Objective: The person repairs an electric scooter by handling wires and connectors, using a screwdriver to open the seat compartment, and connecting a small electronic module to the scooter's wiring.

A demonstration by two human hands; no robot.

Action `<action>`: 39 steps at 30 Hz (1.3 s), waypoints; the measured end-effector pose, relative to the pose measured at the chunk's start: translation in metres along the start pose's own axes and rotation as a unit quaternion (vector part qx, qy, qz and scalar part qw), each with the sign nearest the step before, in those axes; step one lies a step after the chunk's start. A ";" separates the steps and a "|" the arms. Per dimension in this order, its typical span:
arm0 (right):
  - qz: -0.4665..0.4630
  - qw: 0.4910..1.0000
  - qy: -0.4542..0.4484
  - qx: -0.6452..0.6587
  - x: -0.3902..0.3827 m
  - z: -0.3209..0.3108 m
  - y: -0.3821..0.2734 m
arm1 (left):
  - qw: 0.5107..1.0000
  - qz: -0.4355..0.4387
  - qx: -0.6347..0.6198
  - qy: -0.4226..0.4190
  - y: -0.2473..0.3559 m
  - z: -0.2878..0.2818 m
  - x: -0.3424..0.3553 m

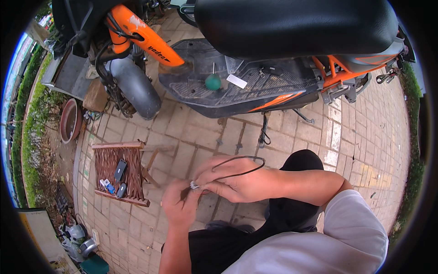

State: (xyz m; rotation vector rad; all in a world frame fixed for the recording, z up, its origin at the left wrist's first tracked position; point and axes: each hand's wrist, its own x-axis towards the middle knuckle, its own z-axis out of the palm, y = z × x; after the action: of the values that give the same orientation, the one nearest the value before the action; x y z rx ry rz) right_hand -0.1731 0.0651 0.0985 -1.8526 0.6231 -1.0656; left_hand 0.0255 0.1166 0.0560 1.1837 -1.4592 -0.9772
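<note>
My two hands meet in front of my knees. My right hand [239, 183] is closed on a thin black cable [260, 160], which loops out above the knuckles and back. At its fingertips shows a small pale, silvery piece [194, 185], too small to name. My left hand [177, 204], a little smeared by motion, has its fingers closed at the same piece from the other side. A dark patch shows between the left thumb and fingers; I cannot tell whether it is a thing or shadow.
An orange and black scooter [150, 41] stands ahead; its footboard [191, 84] bears a green-handled screwdriver [213, 82], a white strip [237, 81] and keys [262, 72]. At left, a woven folding stool [107, 160] holds small black and blue items. A brown basin [70, 121] lies beyond.
</note>
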 end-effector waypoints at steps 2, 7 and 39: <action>0.077 0.994 0.021 0.079 -0.001 -0.002 -0.003 | 1.000 -0.017 -0.002 0.002 0.003 0.000 -0.002; 0.225 0.967 0.107 0.043 -0.003 -0.042 0.016 | 0.997 -0.066 -0.039 0.000 0.012 -0.006 -0.003; 0.095 0.981 0.076 -0.149 -0.008 0.009 0.016 | 0.875 -0.249 -0.415 -0.006 0.007 -0.006 0.010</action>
State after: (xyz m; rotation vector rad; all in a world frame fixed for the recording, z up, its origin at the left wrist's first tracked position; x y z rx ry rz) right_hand -0.1699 0.0677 0.0793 -1.9266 1.0773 -1.0345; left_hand 0.0299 0.1082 0.0657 0.8843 -0.5747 -1.7354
